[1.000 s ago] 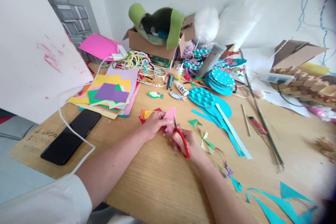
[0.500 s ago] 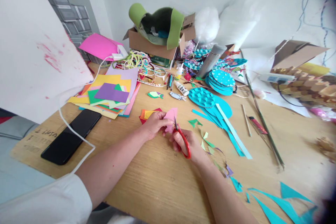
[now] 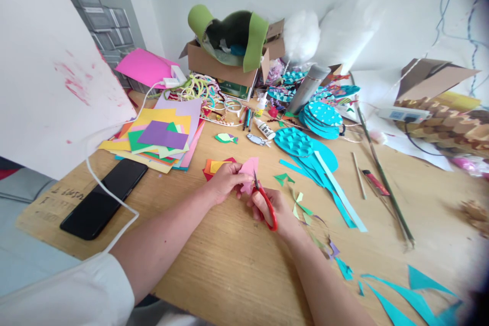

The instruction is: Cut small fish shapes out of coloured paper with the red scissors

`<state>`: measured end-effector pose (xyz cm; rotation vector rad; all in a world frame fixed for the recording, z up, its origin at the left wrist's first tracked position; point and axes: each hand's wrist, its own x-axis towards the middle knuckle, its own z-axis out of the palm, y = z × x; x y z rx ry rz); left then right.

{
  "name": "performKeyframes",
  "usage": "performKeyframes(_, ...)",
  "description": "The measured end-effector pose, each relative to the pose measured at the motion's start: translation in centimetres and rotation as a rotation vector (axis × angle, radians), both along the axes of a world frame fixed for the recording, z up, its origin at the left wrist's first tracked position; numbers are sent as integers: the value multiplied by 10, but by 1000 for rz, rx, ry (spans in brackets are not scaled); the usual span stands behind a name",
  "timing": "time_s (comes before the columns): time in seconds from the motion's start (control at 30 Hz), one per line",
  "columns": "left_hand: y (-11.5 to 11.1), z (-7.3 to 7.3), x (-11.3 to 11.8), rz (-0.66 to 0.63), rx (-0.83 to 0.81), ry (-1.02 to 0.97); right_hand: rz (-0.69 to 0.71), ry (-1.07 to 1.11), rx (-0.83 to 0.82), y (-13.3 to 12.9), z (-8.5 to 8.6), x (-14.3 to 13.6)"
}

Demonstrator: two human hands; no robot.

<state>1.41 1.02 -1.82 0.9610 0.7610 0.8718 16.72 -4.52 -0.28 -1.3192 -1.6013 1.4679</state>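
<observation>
Near the middle of the wooden table, my left hand (image 3: 226, 182) pinches a small piece of pink paper (image 3: 249, 167). Red-handled scissors (image 3: 270, 210) are gripped in my right hand (image 3: 273, 209), their blades against the right edge of the pink paper. Just left of the paper, partly behind my left hand, lie red, orange and yellow paper pieces (image 3: 218, 165). Beyond my hands rest a green fish cutout (image 3: 226, 138) and a pale grey-blue fish cutout (image 3: 257, 139). Green paper scraps (image 3: 283, 179) lie right of the scissors.
Coloured paper sheets (image 3: 162, 135) are stacked at left, near a black phone (image 3: 104, 198) with a white cable across it. Blue paper ovals (image 3: 294, 142), a metal flask (image 3: 307, 89) and glue bottles (image 3: 265, 129) stand or lie beyond. A long stick (image 3: 384, 175) lies at right.
</observation>
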Motion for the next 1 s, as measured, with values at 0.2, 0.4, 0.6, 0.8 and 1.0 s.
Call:
performKeyframes(0.2, 0, 1, -1, -6, -20, 0, -1, -4, 7, 0, -3, 0)
performKeyframes(0.4, 0, 1, 0, 3, -24, 7, -8, 16, -11, 1, -6, 1)
performKeyframes(0.6, 0, 2, 0, -2, -25, 2, -19, 8, -5, 0, -5, -1)
performKeyframes(0.8, 0, 2, -1, 26, -25, -1, -14, 5, 5, 0, -3, -1)
performKeyframes(1.0, 1, 1, -1, 14, 1, 6, -3, 10, -1, 0, -1, 0)
